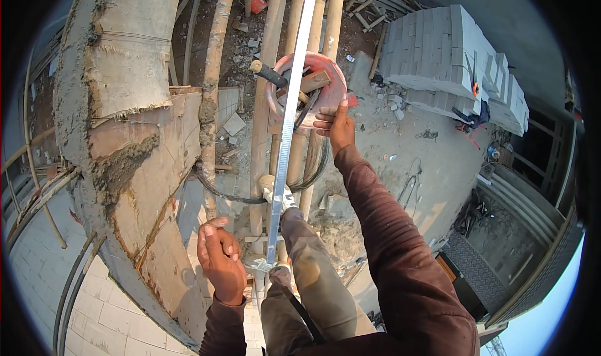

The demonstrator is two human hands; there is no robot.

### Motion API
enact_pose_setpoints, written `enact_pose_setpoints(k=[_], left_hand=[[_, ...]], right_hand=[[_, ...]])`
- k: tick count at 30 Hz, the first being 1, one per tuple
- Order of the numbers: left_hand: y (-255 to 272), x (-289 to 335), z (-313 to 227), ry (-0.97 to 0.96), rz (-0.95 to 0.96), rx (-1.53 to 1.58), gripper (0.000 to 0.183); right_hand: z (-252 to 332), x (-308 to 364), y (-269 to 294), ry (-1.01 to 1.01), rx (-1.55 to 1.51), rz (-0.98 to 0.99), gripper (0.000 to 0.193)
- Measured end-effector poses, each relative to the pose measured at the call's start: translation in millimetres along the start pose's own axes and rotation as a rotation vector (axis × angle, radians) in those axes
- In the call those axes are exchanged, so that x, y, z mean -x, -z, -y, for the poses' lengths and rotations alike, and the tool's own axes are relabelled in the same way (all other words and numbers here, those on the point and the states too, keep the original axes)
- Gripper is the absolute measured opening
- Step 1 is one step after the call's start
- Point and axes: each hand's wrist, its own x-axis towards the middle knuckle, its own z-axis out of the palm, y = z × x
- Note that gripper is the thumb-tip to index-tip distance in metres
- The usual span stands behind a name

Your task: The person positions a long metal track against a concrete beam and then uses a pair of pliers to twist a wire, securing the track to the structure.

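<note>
Head view: right fingers extended beside red bucket.

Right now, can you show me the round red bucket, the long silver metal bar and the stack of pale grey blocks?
Round red bucket [342, 87], head view: rim's right side.
Long silver metal bar [290, 119], head view: about halfway along.
Pale grey block stack [424, 52], head view: left part.

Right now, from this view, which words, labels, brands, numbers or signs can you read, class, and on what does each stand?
No text can be read clearly.
Long silver metal strip: fine marks, too small to read.
Pale footwear: dark shapes, too small to tell whether they are lettering.
</note>
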Motion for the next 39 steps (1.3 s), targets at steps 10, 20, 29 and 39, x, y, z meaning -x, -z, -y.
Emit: enact_pose_setpoints(k=[10, 20, 29, 39], left_hand=[[-22, -99, 98, 0.013, 0.032, -0.38, 0.037], [-37, -27, 21, 0.172, -0.084, 0.241, 0.032], [13, 90, 7, 0.345, -0.024, 0.393, 0.027], [86, 185, -104, -0.049, 0.143, 0.333, 0.032]], right_hand=[[-11, -71, -70, -0.338, 0.999, -0.183, 0.055], [18, 244, 12, -0.571, 0.322, 0.508, 0.071], [42, 266, 57, -0.217, -0.632, -0.268, 0.029], [97, 421, 121, 0.249, -0.173, -0.197, 0.024]])
